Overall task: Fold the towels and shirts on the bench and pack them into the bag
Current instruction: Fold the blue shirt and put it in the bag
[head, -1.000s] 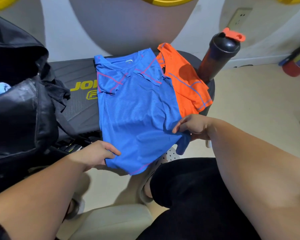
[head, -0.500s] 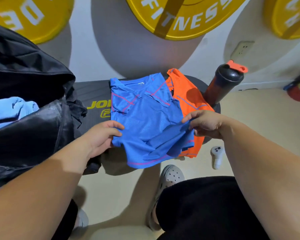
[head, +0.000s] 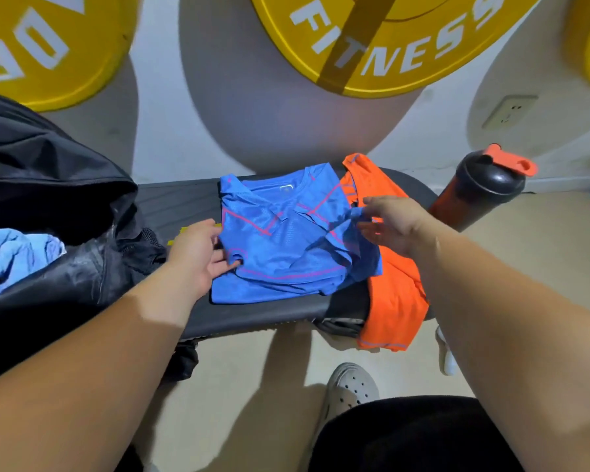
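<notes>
blue shirt (head: 286,253) lies folded on desk (head: 171,206), overlapping orange shirt (head: 395,301), whose lower part hangs off the front edge. left hand (head: 198,257) pinches the blue shirt's left edge, thumb on top, fingertips partly hidden. right hand (head: 394,223) is blurred, fingers spread at the right fold; can't tell if it grips. bag (head: 48,185) at left is cut off by the frame, light-blue towel (head: 11,257) inside. bottle (head: 481,192) base is hidden behind the right arm.

A blue shirt (head: 286,253) with pink seams is laid folded on the dark surface (head: 178,206). An orange shirt (head: 395,301) is draped beside it over the near edge. A light blue towel (head: 11,257) is seen inside the open black bag (head: 48,185).
</notes>
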